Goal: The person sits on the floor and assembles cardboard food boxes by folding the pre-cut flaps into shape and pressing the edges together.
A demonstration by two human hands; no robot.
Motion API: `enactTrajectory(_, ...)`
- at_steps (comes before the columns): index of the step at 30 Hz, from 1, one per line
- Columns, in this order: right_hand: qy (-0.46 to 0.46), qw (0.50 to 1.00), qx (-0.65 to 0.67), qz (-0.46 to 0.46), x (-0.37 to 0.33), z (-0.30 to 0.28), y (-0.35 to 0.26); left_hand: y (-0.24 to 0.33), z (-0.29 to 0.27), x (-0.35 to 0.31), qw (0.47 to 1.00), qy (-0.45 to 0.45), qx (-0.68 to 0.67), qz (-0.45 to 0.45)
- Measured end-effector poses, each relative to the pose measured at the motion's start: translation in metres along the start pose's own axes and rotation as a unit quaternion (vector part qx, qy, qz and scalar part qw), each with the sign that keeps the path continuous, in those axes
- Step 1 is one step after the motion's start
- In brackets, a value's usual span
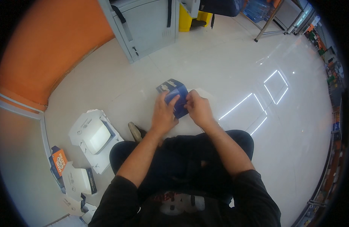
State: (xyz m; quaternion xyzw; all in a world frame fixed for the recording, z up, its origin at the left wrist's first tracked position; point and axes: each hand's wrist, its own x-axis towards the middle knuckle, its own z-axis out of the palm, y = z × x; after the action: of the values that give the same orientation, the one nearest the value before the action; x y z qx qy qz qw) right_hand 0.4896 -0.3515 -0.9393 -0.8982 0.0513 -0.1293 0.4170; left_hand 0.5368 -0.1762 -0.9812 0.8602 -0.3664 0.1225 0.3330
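- Dark-blue printed cardboard box (180,94), held above the glossy pale tile floor (235,83), ahead of the person's knees.
- Left hand (164,115): grip spread round the box's near-left side. Right hand (199,109): grip narrow at its right edge; cannot tell whether it pinches a flap.
- Step in hand: seemingly working that edge; the next move calls for a steady left hold.
- Open floor lies ahead and right; white cardboard cartons (97,138) crowd the left.
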Motion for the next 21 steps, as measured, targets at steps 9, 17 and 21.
enactTrajectory(9, 0.078, 0.987, -0.101, -0.098, 0.004, -0.012, -0.005, -0.008, -0.004, 0.003, 0.988, 0.053, -0.072, -0.130)
enactTrajectory(17, 0.013, 0.968, -0.230, -0.099, -0.006, 0.011, 0.007, 0.000, -0.001, -0.004, 0.991, 0.034, -0.061, -0.111)
enactTrajectory(21, 0.037, 0.966, -0.220, -0.133, -0.004, 0.016, 0.016, -0.005, -0.017, 0.004, 0.960, 0.045, -0.197, -0.194)
